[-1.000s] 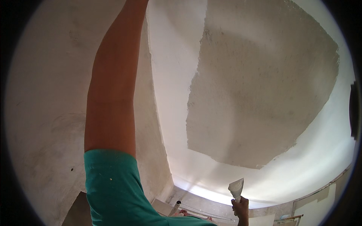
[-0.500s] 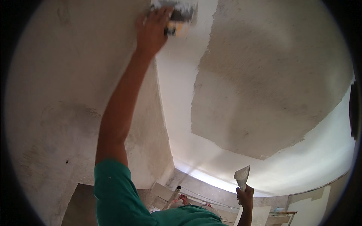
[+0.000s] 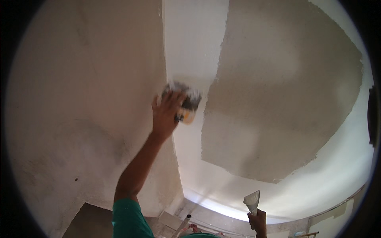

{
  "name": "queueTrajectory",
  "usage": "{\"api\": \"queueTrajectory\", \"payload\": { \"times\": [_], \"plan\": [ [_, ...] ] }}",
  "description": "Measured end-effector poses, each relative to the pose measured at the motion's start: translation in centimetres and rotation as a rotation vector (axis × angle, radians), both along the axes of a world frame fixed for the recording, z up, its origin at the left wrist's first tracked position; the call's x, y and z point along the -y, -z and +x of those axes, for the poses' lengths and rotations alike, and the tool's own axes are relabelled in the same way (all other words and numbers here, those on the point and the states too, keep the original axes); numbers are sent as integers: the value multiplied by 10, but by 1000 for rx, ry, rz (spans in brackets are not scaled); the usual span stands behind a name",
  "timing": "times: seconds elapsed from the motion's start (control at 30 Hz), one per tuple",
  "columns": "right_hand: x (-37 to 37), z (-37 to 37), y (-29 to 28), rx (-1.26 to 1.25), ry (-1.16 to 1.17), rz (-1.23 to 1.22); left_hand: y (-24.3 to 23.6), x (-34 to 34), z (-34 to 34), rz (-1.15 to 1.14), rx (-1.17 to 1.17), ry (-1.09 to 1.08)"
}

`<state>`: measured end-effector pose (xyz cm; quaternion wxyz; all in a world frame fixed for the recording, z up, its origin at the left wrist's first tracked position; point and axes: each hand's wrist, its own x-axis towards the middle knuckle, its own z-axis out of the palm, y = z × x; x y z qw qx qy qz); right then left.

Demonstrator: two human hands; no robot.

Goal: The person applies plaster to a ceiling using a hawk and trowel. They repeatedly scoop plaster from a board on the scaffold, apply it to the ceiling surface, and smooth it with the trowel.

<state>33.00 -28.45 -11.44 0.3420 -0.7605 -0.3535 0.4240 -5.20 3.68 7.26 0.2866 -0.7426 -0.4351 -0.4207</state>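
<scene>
My left hand (image 3: 166, 116) is closed around a plastering trowel (image 3: 191, 100) with a dark, white-smeared blade and a yellowish handle part. Its blade lies at the white strip of wall (image 3: 193, 47) beside the inside corner, slightly blurred; whether it touches the wall I cannot tell. Low at the right, my right hand (image 3: 258, 220) grips the handle of a putty knife (image 3: 252, 200), its broad blade pointing up and coated with pale paste. The putty knife is apart from the wall. A large grey-brown patch of wall (image 3: 278, 95) is bordered by white coating.
A beige side wall (image 3: 99, 59) meets the white strip at the corner on the left. Below are a pipe end (image 3: 188, 217), flat boards (image 3: 170, 220) and the floor edge. A dark object (image 3: 372, 117) stands at the far right rim.
My left hand and the trowel have moved down along the white strip beside the corner. The view has shifted slightly; my right hand still holds the putty knife low at the right.
</scene>
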Motion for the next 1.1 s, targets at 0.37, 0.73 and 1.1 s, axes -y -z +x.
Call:
{"api": "queueTrajectory", "payload": {
  "times": [0.37, 0.73, 1.1],
  "plan": [
    [2, -8, 8, -17, 33, 62, -343, -84, 32, 715, 29, 165],
    [4, 5, 19, 34, 16, 114, -249, -75, 5, 455, 57, -46],
    [-1, -8, 2, -11, 82, 4, -372, -75, -2, 397, -69, -10]
  ]
}}
